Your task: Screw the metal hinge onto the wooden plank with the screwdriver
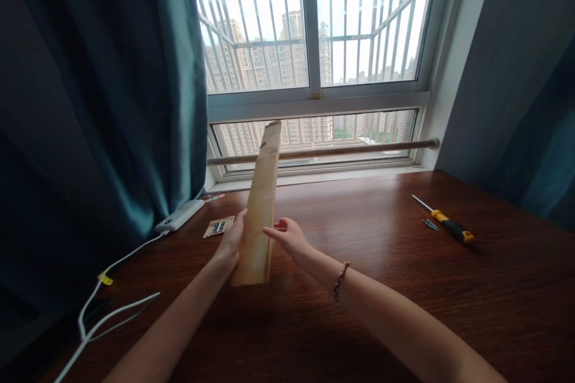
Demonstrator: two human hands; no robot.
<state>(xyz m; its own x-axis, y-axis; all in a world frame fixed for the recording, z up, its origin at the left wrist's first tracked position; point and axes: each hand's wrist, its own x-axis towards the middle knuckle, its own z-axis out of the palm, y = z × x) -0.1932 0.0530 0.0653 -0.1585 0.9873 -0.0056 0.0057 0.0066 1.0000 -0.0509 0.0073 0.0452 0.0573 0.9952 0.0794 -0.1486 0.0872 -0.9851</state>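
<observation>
A long pale wooden plank (262, 206) is held up over the desk, its far end tilted upward toward the window. My left hand (232, 238) grips its left edge near the close end, the fingers partly hidden behind the wood. At the plank's right edge is my right hand (291, 237), with the thumb reaching over the face and the other fingers loosely bent and apart. Whether the thumb presses on the wood is hard to tell. Just left of the plank, a small card-like piece with a dark label (218, 227) lies on the desk.
On the right of the brown desk (350, 209) lie a yellow-and-black screwdriver (451, 227) and several screws (430, 225). A white power strip (180, 216) with a white cable (92, 293) is at the left, by the curtain (175, 102). A horizontal rail (359, 148) crosses the window.
</observation>
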